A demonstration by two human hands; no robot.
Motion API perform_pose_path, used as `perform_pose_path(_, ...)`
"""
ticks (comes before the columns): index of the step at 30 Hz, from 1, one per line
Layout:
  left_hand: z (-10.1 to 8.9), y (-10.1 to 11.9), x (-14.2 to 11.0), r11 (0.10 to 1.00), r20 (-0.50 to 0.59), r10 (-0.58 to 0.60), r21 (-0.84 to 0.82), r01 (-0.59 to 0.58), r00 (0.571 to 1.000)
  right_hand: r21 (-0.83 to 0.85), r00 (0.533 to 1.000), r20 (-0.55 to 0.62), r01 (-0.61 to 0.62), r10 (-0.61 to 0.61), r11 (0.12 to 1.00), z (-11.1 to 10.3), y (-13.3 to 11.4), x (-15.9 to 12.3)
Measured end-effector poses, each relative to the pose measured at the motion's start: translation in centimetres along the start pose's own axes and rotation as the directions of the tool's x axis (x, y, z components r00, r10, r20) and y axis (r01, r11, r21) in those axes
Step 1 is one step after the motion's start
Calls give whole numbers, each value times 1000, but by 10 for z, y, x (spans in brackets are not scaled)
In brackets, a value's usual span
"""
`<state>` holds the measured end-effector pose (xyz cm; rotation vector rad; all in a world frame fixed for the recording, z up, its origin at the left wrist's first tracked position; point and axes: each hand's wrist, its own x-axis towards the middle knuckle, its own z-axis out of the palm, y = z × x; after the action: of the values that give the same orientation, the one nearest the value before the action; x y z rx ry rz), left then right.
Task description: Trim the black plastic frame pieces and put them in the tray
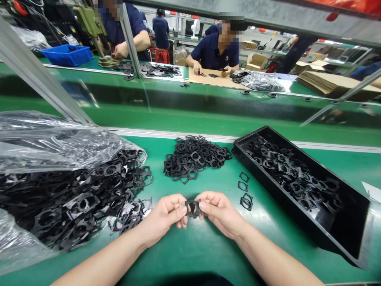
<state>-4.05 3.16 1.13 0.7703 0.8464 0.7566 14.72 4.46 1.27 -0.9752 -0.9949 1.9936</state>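
Note:
Between my two hands, just above the green table, is a small black plastic frame with a round hole. My left hand pinches its left end between thumb and fingers. Its right end is gripped the same way by my right hand. Beyond the hands lies a heap of thin black ring-shaped pieces. Several loose rings rest to the right of my right hand. To the left, a large pile of black frames spills from a clear plastic bag.
A long black tray holding black frames stands at the right. A metal rail runs along the table's back edge, with a green conveyor behind it. Across it, co-workers handle black parts near a blue bin and stacked cardboard.

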Motion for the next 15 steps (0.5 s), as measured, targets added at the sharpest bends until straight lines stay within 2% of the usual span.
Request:
perform_pose_path(3, 0, 0, 0, 976, -80, -3, 219, 20, 997, -166, 998, -34, 56, -62, 985, -1, 0, -1)
perform_pose_path(6, 0, 0, 0, 955, -72, -25, 292, 45, 997, -321, 987, -80, 105, -137, 941, 1, 1, -4)
perform_pose_path(11, -4, -2, -1, 974, -22, -49, 221, 53, 999, -340, 989, -77, 95, -128, 936, 4, 4, -5)
perform_pose_path(13, -5, -3, -1, 962, 4, -43, 271, 41, 999, -328, 992, -57, 89, -114, 940, 3, 5, -4)
perform_pose_path(15, -6, -5, -1, 924, -23, 29, 382, -18, 999, -318, 994, -43, 78, -97, 945, 2, 5, -3)
